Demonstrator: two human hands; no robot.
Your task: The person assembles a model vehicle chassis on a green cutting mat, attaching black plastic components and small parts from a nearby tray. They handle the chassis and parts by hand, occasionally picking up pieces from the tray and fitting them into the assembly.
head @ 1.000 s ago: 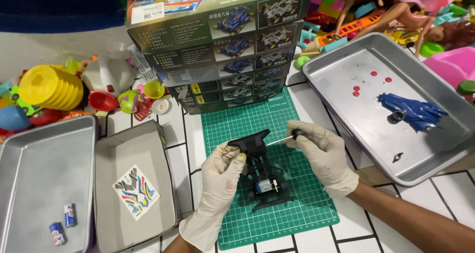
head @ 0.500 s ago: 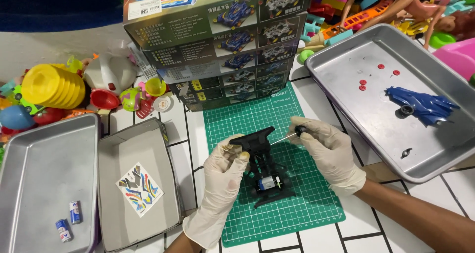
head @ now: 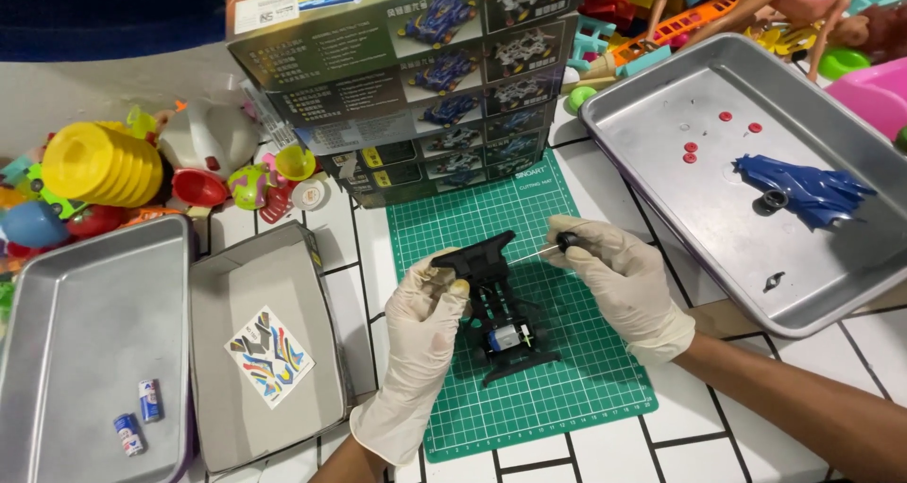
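Black toy-car chassis (head: 501, 318), motor exposed, on the green cutting mat (head: 567, 389). Left hand (head: 425, 327) grips its front end; right hand (head: 619, 280) pinches a small screwdriver (head: 553, 247) (tip at the bumper). Step: fastening; a steady, aligned turn seems required.

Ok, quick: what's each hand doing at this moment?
Left hand: closed on the black toy car chassis, steadying it on the green cutting mat.
Right hand: closed around a small screwdriver, tip at the chassis.
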